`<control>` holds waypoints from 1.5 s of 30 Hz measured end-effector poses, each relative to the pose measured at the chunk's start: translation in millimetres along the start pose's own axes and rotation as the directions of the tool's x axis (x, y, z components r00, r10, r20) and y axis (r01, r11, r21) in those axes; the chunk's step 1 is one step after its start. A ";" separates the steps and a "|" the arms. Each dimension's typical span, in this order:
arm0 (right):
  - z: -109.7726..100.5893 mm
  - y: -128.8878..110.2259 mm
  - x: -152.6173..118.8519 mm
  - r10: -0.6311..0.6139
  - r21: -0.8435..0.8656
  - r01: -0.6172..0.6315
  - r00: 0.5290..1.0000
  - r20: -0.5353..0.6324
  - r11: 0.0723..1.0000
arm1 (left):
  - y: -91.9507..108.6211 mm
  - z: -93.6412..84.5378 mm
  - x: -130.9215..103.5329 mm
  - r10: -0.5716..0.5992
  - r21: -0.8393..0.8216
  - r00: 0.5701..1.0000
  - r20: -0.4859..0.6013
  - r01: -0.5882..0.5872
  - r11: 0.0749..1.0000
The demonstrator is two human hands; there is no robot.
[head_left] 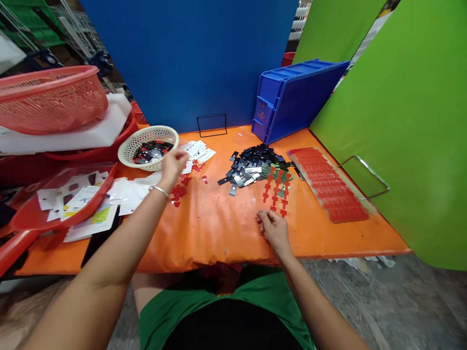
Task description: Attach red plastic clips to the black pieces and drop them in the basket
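My left hand (174, 166) is raised at the right rim of a cream plastic basket (126, 151), its fingers closed in a pinch; anything between them is too small or hidden to tell. In the basket lie black and red pieces (151, 149). My right hand (274, 230) pinches the near edge of a clear sheet (292, 206) that carries rows of red T-shaped stickers (284, 204). The sheet's far end overlaps a heap of flat black and silvery pieces (251, 165). Loose red pieces (177, 192) are scattered on the orange table between my hands.
At right lies a stack of red sticker sheets (328, 184). A blue bin (299, 97) leans on its side at the back. Left of me are a red scoop-like tray (69, 214) with cards, stacked red baskets (54, 99) and white papers (131, 192). Blue and green panels border the orange table (219, 233).
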State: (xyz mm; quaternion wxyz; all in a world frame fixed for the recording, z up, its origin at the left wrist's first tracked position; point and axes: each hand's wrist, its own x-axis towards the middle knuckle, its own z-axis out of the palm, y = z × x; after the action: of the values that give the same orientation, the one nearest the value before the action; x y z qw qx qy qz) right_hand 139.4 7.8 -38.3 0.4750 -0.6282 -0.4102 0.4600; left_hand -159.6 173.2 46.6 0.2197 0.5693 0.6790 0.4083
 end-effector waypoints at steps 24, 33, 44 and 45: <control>6.7 -34.5 -13.9 0.282 0.305 -0.388 0.898 0.338 0.870 | 23.4 66.9 -165.3 0.493 -0.203 0.840 0.229 -0.454 0.868; 14.9 -30.8 -25.2 0.262 0.444 -0.403 0.901 0.347 0.800 | 25.3 66.9 -194.9 -0.038 -0.542 0.973 0.226 0.158 0.825; 37.7 -31.3 -42.8 0.277 0.420 -0.426 0.887 0.370 0.802 | 42.3 73.7 -201.7 -0.296 -0.696 0.756 0.584 0.654 0.298; 34.3 -29.6 -41.3 0.247 0.344 -0.373 0.901 0.357 0.862 | 41.7 73.7 -198.7 -0.313 -0.697 0.763 0.565 0.645 0.315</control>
State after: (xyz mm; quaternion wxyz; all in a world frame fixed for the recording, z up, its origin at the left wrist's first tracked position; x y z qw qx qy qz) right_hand 94.0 -17.8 -6.0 0.4450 -0.4973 -0.2660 0.6956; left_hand -27.8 7.2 5.1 0.6953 0.2042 0.4696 0.5043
